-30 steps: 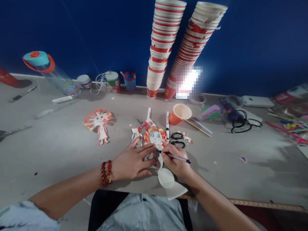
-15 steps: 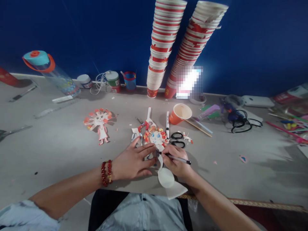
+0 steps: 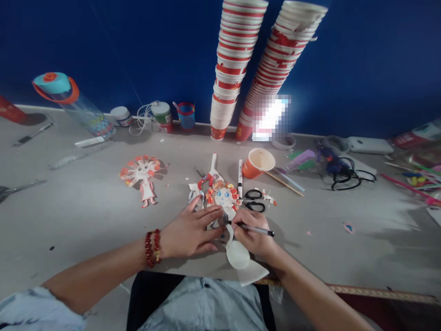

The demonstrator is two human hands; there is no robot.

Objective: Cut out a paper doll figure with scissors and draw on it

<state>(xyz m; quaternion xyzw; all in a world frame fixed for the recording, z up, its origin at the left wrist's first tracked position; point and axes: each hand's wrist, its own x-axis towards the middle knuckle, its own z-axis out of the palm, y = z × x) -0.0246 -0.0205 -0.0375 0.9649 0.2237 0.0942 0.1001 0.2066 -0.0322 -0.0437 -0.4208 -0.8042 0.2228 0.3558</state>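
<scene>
My right hand [image 3: 253, 230] grips a marker pen [image 3: 258, 229], its tip down near the lower part of a paper doll. The doll's face [image 3: 221, 196] has blue drawn eyes and a fringe of red and orange paper around it. With fingers stretched out, my left hand [image 3: 195, 230] lies flat over the doll's left side and hides part of its body. Below my right hand, a white paper cutout [image 3: 237, 255] reaches toward the table's front edge. Black-handled scissors [image 3: 254, 200] lie beside the doll, their blades partly hidden. A finished-looking paper doll [image 3: 146, 181] lies to the left.
Two tall stacks of paper cups [image 3: 229, 69] stand against the blue wall. An orange cup [image 3: 258, 163], a white marker [image 3: 240, 177] and a wooden stick [image 3: 285, 184] sit beyond my right hand. A clear bottle [image 3: 81, 108] stands back left; black cord [image 3: 344, 174] lies right.
My right hand and the pen have shifted very slightly, with the pen tip a little lower on the doll. My left hand stays in place.
</scene>
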